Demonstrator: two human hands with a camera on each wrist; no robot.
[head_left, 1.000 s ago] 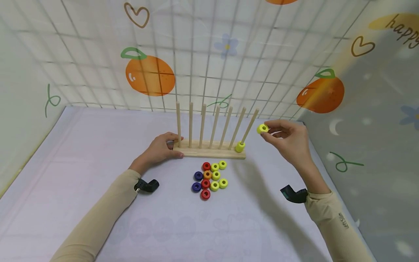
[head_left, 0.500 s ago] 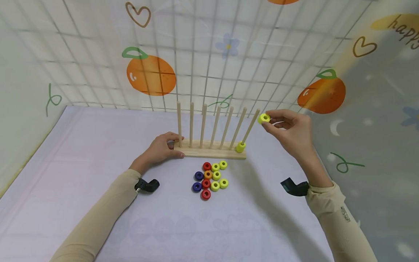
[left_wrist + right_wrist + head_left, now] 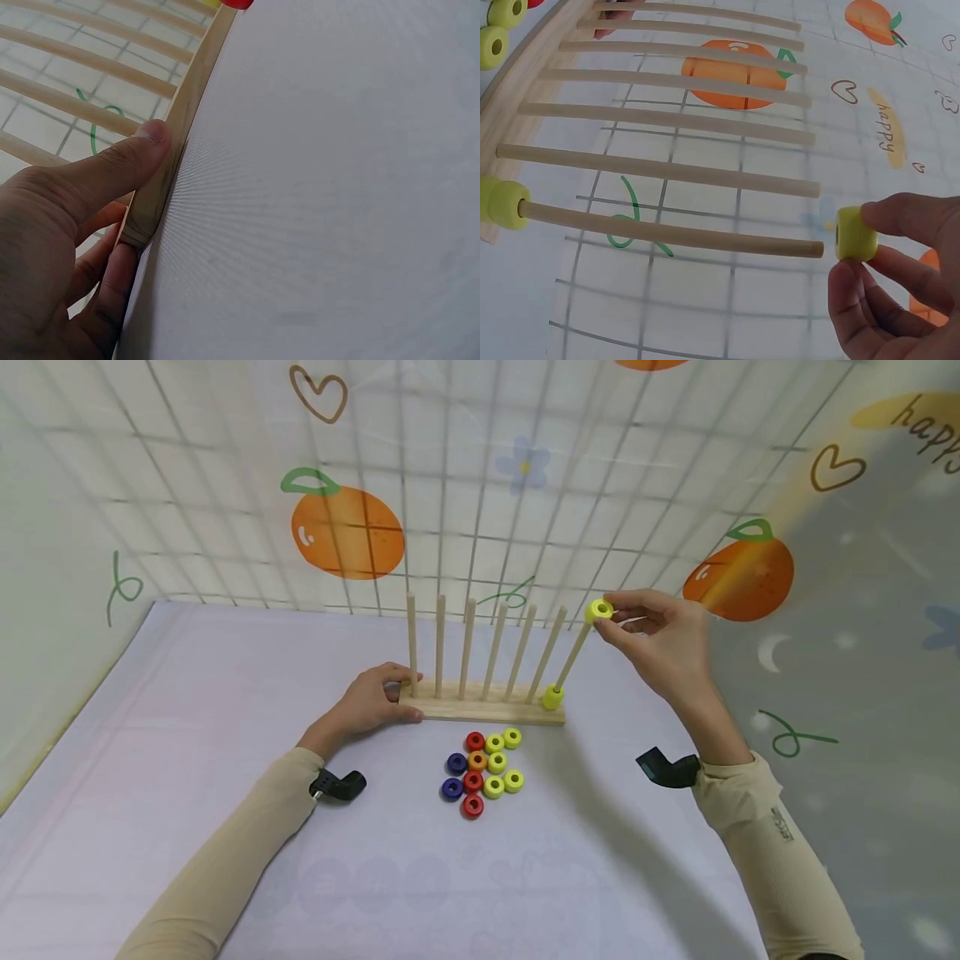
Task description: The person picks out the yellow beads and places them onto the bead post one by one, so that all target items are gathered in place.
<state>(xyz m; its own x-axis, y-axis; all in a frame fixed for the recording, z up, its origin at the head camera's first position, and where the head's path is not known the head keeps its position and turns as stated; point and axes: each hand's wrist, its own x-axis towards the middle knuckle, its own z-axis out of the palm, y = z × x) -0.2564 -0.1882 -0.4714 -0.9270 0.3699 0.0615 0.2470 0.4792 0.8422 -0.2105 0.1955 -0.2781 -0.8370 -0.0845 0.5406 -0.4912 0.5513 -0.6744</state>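
Note:
My right hand (image 3: 660, 639) pinches a yellow bead (image 3: 856, 234) between thumb and fingers. In the right wrist view, the bead sits just off the tip of the rightmost wooden peg (image 3: 675, 229), its hole facing that tip. Yellow beads (image 3: 552, 697) are stacked at the foot of this peg. My left hand (image 3: 367, 697) grips the left end of the wooden base (image 3: 480, 710), thumb on the front side and fingers behind, as the left wrist view shows. Several upright pegs stand along the base, the others bare.
Loose beads lie on the white tablecloth in front of the base: yellow (image 3: 497, 762), red (image 3: 472, 807), dark blue (image 3: 452, 789) and one orange (image 3: 477, 761). Behind the pegs rises a printed, gridded curtain (image 3: 450, 485); another grey panel (image 3: 862, 693) borders the right side.
My right hand has risen with the yellow bead, from beside the rightmost peg up to its tip, shifting slightly left at the end. My left hand stays on the base.

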